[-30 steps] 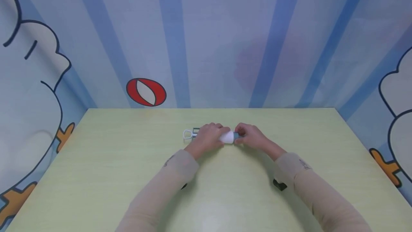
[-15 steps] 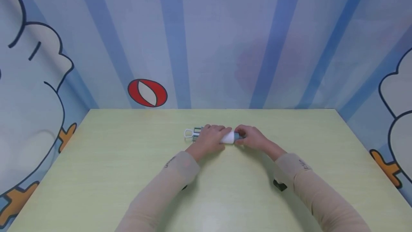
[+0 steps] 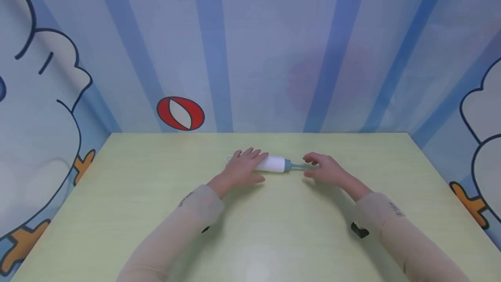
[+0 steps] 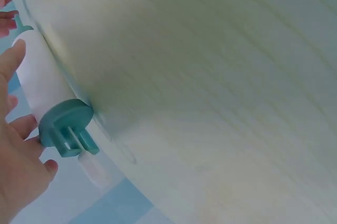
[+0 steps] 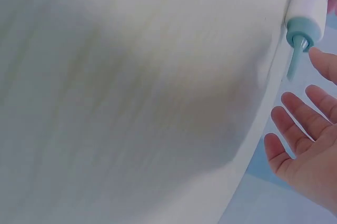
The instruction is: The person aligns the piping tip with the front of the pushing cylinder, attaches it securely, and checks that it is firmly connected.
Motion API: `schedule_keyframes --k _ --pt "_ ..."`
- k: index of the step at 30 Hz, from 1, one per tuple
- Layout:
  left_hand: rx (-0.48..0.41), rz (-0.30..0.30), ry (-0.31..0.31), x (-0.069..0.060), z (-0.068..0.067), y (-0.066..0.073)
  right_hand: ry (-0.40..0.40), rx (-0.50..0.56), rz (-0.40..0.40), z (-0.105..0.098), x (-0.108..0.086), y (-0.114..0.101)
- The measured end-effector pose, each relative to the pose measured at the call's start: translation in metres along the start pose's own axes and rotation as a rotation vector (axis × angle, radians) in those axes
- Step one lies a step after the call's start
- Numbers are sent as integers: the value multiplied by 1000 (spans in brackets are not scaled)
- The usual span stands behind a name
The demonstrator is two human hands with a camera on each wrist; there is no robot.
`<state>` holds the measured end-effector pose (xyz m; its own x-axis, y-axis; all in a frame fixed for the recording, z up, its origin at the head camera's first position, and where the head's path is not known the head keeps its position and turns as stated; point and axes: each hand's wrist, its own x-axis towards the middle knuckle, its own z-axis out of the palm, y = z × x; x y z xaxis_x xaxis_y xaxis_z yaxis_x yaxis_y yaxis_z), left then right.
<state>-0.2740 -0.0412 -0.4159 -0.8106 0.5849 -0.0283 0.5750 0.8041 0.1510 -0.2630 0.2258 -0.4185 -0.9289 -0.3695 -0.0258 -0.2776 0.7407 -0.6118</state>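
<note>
A syringe (image 3: 274,164) with a fat white barrel lies sideways on the table. Its blue-green nozzle (image 3: 299,166) is long and thin and points right. My left hand (image 3: 239,169) lies over the plunger end with fingers spread; a bit of the white ring handle (image 3: 228,159) shows past it. In the left wrist view, the blue-green flange (image 4: 66,121) sits beside the loosened fingers; whether they touch the barrel I cannot tell. My right hand (image 3: 328,169) is at the nozzle's tip, fingers parted. The right wrist view shows that hand (image 5: 310,145) apart from the nozzle (image 5: 296,58).
The pale yellow-green table (image 3: 274,221) runs back to a blue striped backdrop (image 3: 266,55) with a printed red and white ball (image 3: 180,113). Printed side panels stand left and right. A small black piece (image 3: 359,230) hangs under the right sleeve.
My right hand has let go of the syringe's front end and moved right, uncovering the long nozzle. My left hand has loosened, spread its fingers and shifted left, baring more of the barrel.
</note>
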Motion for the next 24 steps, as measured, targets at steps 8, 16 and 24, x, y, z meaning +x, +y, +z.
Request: schedule_keyframes --k 8,16,24 --pt "5 -10 8 -5 -5 -3 22 -15 31 -7 -10 15" --pt "-53 -105 108 -31 -19 -36 158 -97 39 -29 -33 25" --pt "-20 -209 141 -68 -22 -71 249 -235 -5 -40 -52 31"
